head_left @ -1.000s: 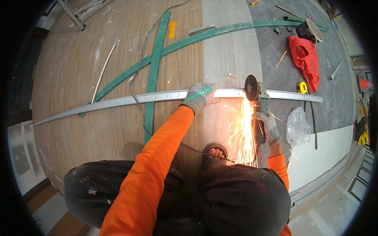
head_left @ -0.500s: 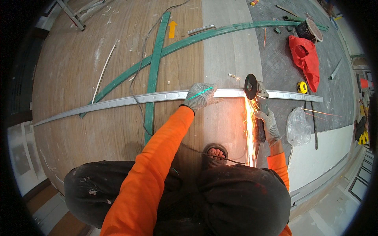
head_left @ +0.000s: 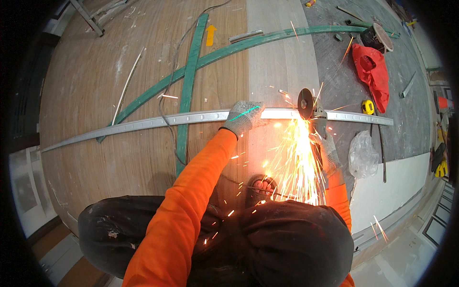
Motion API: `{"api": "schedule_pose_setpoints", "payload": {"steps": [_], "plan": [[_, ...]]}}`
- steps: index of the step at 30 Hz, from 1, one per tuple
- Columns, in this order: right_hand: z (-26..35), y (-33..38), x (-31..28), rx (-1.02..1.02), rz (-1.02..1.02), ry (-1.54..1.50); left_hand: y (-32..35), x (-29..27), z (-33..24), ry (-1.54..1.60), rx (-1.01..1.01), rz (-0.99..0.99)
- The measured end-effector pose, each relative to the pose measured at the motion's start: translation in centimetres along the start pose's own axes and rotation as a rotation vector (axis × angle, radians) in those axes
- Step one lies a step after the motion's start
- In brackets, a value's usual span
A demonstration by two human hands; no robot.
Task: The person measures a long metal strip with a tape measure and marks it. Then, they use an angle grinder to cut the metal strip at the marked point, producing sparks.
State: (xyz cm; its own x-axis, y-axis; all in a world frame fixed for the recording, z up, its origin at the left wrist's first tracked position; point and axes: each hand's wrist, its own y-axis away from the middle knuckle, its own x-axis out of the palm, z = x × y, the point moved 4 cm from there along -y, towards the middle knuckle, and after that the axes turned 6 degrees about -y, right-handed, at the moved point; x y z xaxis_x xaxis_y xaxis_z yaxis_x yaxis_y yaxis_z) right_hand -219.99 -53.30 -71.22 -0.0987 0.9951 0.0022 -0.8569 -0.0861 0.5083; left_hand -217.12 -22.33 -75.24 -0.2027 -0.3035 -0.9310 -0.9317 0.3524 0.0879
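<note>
Clock positions from the view's centre. Toward 3 o'clock, nearest: white panel [head_left: 392,186]; the gloved right hand [head_left: 329,153] wraps an angle grinder [head_left: 321,122], sparks [head_left: 303,167] spraying at 4. Near 12, the gloved left hand [head_left: 244,117] closes over a silver strip [head_left: 205,116] spanning wood-look flooring [head_left: 114,162], a pale grey band [head_left: 279,71] and a dark grey section [head_left: 330,67]. Beyond: crossed green strips [head_left: 190,71], 11; red cloth [head_left: 375,81] and bucket [head_left: 377,37], 2; metal legs [head_left: 87,16], 10–11.

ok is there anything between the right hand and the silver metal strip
Yes: the angle grinder, held in the right hand, with its disc at the silver metal strip and sparks spraying below. The left hand, gloved, is on the strip.
</note>
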Motion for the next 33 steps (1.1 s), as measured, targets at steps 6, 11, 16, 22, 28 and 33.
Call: {"api": "schedule_pose_setpoints", "payload": {"steps": [6, 11, 16, 22, 28, 33], "plan": [[0.4, -0.2, 1.4, 0.083, 0.040, -0.007, 0.9, 0.1, 0.6, -0.060, 0.008, -0.009], [0.5, -0.3, 0.8, 0.116, 0.044, 0.055, 0.5, 0.4, 0.6, -0.066, -0.037, 0.042], [-0.8, -0.5, 0.8, 0.004, 0.025, -0.129, 0.1, -0.3, 0.2, -0.060, -0.049, 0.140], [0.5, 0.0, 1.0, 0.103, -0.008, 0.103, 0.4, -0.2, 0.5, -0.054, -0.052, 0.106], [1.2, 0.6, 1.8, 0.072, 0.050, 0.004, 0.4, 0.3, 0.8, -0.075, -0.039, 0.085], [0.7, 0.5, 1.1, 0.114, 0.040, 0.052, 0.3, -0.4, 0.4, -0.052, -0.042, 0.115]]}}
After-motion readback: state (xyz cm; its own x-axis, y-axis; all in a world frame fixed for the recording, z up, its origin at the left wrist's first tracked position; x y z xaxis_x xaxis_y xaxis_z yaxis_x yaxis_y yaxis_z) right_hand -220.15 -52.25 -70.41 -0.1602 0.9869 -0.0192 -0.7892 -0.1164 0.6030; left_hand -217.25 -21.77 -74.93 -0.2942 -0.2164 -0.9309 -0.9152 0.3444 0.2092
